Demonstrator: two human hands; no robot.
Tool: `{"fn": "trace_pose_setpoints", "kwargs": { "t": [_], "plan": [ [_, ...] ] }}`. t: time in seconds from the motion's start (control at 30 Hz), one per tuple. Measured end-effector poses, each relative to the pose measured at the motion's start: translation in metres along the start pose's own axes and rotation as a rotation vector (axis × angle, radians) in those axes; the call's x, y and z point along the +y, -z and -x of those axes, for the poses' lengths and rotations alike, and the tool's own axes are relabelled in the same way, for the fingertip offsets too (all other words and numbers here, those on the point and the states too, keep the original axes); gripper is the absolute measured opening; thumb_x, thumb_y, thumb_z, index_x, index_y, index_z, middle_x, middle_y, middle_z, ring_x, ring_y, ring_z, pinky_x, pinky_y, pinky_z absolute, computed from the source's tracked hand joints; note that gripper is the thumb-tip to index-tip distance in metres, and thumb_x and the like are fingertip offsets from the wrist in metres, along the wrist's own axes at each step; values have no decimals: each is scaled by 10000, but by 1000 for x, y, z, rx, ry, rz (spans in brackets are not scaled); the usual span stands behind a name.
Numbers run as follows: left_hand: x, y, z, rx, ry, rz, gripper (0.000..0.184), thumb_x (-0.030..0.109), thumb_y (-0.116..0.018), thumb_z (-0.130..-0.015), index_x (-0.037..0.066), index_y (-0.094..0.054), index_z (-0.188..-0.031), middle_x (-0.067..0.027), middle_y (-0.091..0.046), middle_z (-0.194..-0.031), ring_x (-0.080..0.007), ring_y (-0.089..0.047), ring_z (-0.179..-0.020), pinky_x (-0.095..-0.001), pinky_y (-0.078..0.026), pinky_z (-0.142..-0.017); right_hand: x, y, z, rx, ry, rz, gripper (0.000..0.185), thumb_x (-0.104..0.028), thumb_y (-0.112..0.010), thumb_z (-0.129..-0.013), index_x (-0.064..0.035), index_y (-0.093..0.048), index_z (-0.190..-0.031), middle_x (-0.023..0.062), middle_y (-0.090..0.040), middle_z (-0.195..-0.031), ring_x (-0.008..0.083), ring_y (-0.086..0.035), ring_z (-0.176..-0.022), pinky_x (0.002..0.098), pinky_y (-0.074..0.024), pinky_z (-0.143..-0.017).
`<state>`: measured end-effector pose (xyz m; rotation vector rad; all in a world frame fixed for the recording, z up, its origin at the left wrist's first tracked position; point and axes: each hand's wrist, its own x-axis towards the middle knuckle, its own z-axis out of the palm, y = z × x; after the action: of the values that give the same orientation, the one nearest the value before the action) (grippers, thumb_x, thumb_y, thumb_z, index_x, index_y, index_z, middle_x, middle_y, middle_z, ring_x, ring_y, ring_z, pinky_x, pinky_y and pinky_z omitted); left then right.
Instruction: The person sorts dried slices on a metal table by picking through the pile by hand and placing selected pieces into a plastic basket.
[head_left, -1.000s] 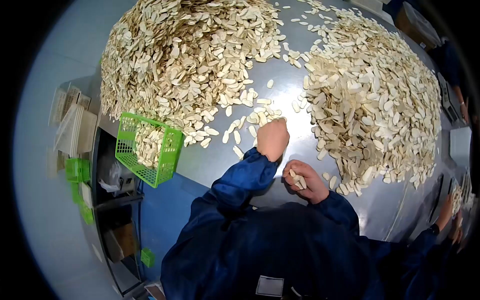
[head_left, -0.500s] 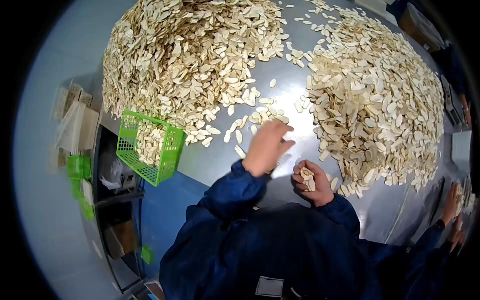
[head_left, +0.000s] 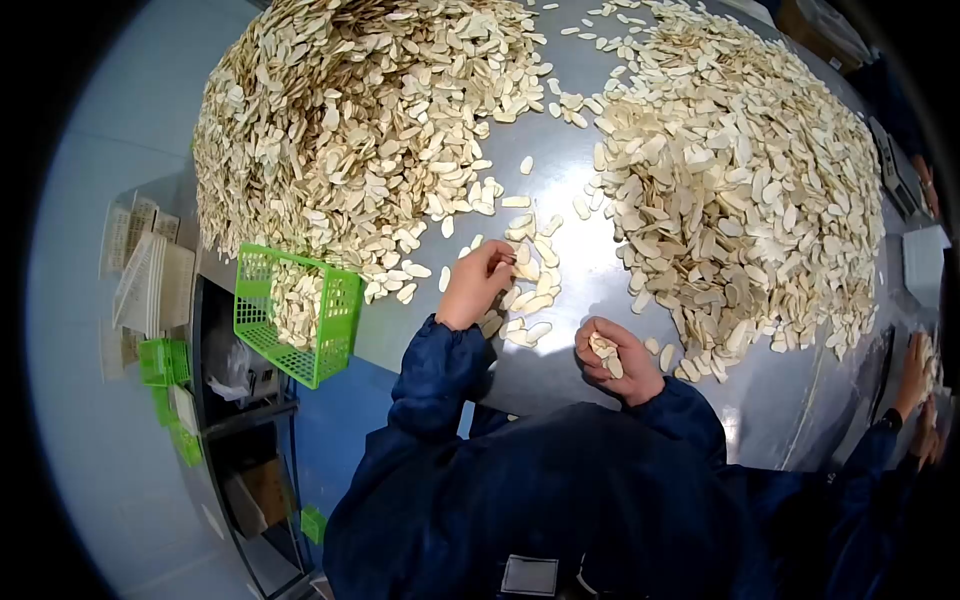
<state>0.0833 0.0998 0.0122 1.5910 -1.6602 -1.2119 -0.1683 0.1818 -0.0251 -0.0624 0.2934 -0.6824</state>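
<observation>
My left hand (head_left: 477, 284) is at the left edge of a small scatter of pale slices (head_left: 541, 280) on the metal table (head_left: 572, 385); its thumb and forefinger pinch at a slice there. Curled palm-up to the right, my right hand (head_left: 620, 361) holds several slices in its fingers. A large heap of slices (head_left: 340, 130) rises at the upper left, and a second wide heap (head_left: 740, 190) lies on the right. Beside the left heap, a green basket (head_left: 338, 325) lies tilted with slices in it.
Shelving (head_left: 250, 410) stands left of the table, near white trays (head_left: 155, 280) and small green baskets (head_left: 163, 362). At the far right are a scale (head_left: 895, 170), a white container (head_left: 926, 265) and a co-worker's hands (head_left: 914, 378).
My left hand has moved left from the middle of the scatter, opened and closed again at its left side. More loose slices now show there. My right hand still holds its slices.
</observation>
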Motion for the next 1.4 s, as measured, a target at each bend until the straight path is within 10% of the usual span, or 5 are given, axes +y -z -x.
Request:
{"fn": "trace_pose_setpoints", "kwargs": {
  "t": [0.2,0.47,1.4],
  "plan": [
    [14,-6,-12,14,23,-55,169,133,-632,-847,18,-698,-952,-138,-666,-927,-219,-633,-797,-304,-486,-718,0,-3,0,47,30,13,251,-231,-476,-968,3,-564,-937,78,-542,-759,113,-472,-584,212,-367,-423],
    [13,-26,-49,174,-441,-646,125,40,-678,-732,62,-655,-853,-113,-553,-805,-310,-543,-845,-395,-449,-741,0,-6,0,69,25,64,251,-243,-467,-975,-10,-554,-939,72,-507,-726,109,-425,-549,207,-349,-423],
    [19,-29,-38,171,-425,-674,91,109,-700,-756,36,-663,-797,-106,-602,-803,-313,-572,-795,-394,-458,-699,0,1,-2,62,34,44,276,-258,-443,-990,-7,-559,-989,81,-556,-788,117,-448,-571,210,-385,-439]
  ]
}}
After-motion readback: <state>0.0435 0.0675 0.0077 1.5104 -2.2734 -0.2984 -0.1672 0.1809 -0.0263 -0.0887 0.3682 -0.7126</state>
